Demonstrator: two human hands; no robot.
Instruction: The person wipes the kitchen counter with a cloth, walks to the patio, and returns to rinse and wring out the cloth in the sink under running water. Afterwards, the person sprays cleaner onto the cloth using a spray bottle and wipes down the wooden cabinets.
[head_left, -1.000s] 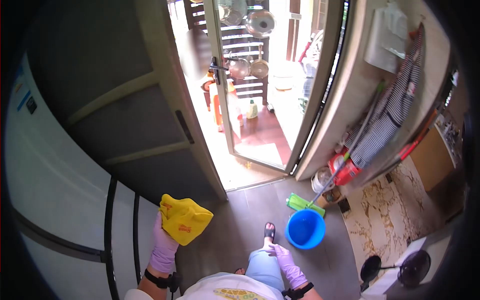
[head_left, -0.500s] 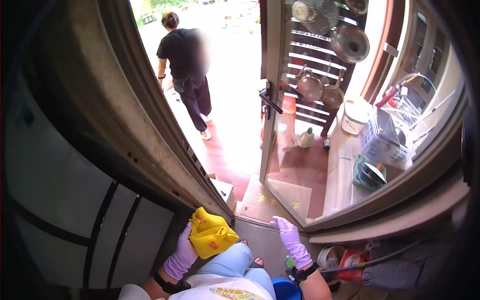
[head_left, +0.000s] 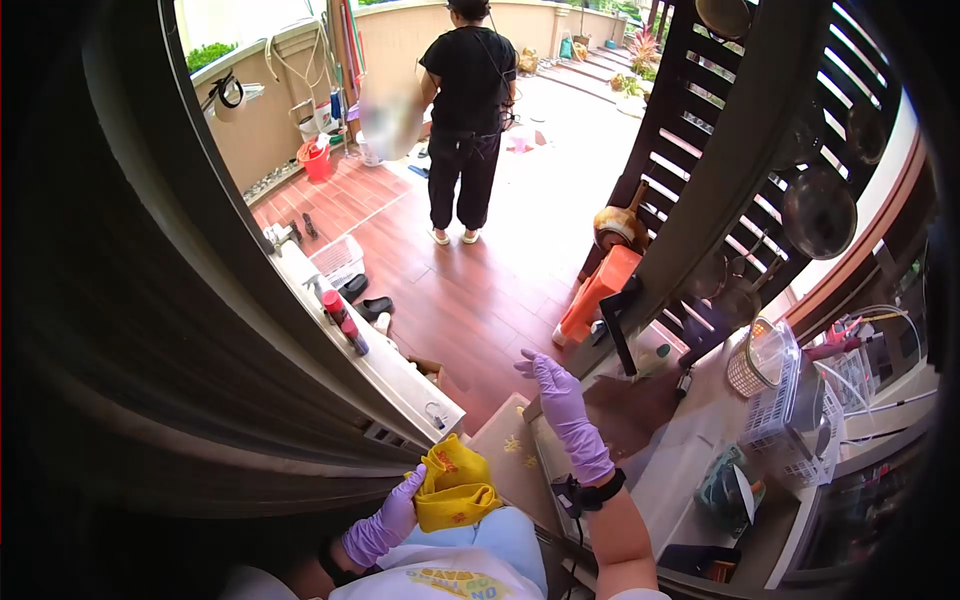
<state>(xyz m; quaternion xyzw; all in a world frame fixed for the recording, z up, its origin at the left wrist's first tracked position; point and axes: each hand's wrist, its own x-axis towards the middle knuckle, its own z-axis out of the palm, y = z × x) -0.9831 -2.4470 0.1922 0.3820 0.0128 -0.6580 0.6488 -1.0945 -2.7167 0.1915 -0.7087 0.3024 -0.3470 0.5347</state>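
Note:
A folded yellow cloth (head_left: 456, 490) with small red print is gripped in my left hand (head_left: 392, 520), low in front of my body. That hand wears a purple glove, and its fingers close on the cloth's left side. My right hand (head_left: 562, 392), gloved in purple too, is raised ahead of me with its fingers stretched out and nothing in them. It overlaps the lower edge of the glass door in this view, below and left of the dark door handle (head_left: 622, 325). A black strap goes round each wrist.
Beyond the doorway a person in black (head_left: 468, 90) stands on red-brown tiles (head_left: 410, 265). A white ledge (head_left: 300, 290) with red spray cans (head_left: 345, 322) runs along the left. An orange stool (head_left: 600, 290) is by the door; plastic baskets (head_left: 790, 415) sit at right.
My view has swung left and moved closer to the doorway, showing more of the patio. My right hand has risen and reached further forward. The yellow cloth stays in my left hand.

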